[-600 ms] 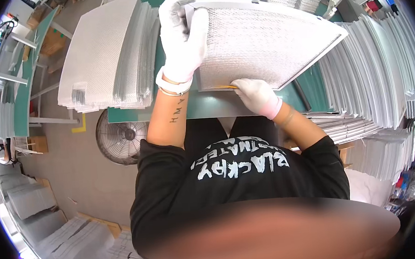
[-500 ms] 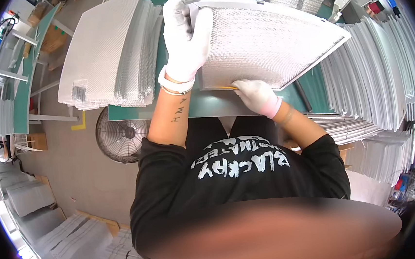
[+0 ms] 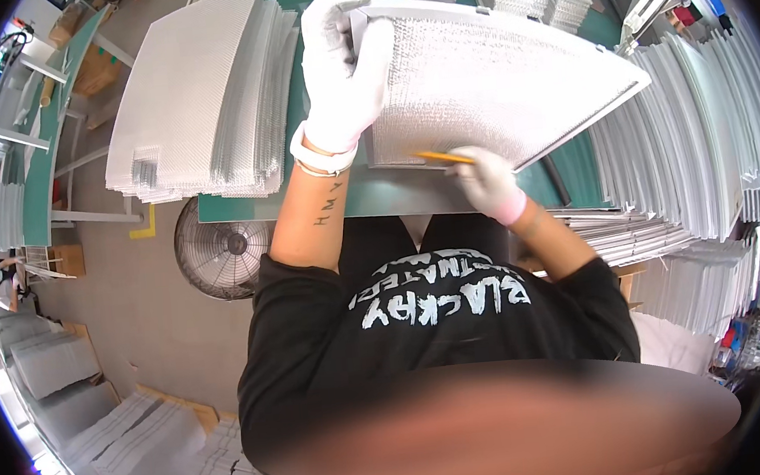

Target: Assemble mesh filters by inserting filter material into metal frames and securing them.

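Observation:
A framed metal mesh panel stands tilted on the green-topped table, its pale rim toward the far side. My gloved left hand is closed on its left edge near the far corner, the fingers curled and the thumb against the mesh. In my gloved right hand a thin yellow stick-like tool is gripped, its tip pointing left over the panel's near edge. Whether the tip touches the panel I cannot tell.
Tall stacks of mesh sheets stand left of the panel, and more framed panels lean in rows at right. A dark rod lies by the panel's right side. A floor fan stands below the table's left end.
My right hand has drawn back from the panel's near edge, to the right and toward me, and more of the yellow tool shows. The left hand keeps its hold.

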The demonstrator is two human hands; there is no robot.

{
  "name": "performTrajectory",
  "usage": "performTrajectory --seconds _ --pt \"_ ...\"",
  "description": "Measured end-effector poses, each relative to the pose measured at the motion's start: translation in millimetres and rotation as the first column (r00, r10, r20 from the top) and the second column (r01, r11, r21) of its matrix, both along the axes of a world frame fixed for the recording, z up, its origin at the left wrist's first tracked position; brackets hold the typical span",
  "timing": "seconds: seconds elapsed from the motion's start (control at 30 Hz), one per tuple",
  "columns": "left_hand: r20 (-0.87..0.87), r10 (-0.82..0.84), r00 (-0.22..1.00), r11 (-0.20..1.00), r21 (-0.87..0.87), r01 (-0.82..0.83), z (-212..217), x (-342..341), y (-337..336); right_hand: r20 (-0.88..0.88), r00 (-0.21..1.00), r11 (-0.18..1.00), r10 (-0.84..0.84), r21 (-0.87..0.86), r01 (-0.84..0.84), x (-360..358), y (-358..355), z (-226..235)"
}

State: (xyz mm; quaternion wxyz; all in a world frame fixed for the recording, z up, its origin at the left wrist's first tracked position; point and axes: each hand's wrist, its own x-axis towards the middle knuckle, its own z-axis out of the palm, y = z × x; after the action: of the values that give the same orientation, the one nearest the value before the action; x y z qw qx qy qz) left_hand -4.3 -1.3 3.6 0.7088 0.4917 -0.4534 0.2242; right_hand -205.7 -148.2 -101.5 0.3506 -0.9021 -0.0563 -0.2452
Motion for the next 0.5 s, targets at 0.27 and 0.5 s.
performTrajectory --seconds 0.27,0.5 --pt "0.050 -0.050 0.997 0.998 0.049 0.048 25 8 17 -0.062 0.578 0.382 -0.813 0.693 0.611 -102 -118 1" --pt "0.809 -0.072 0.584 0.765 0.420 -0.488 146 -40 17 -0.126 0.367 0.381 -0.922 -0.125 0.916 -133 -186 -58"
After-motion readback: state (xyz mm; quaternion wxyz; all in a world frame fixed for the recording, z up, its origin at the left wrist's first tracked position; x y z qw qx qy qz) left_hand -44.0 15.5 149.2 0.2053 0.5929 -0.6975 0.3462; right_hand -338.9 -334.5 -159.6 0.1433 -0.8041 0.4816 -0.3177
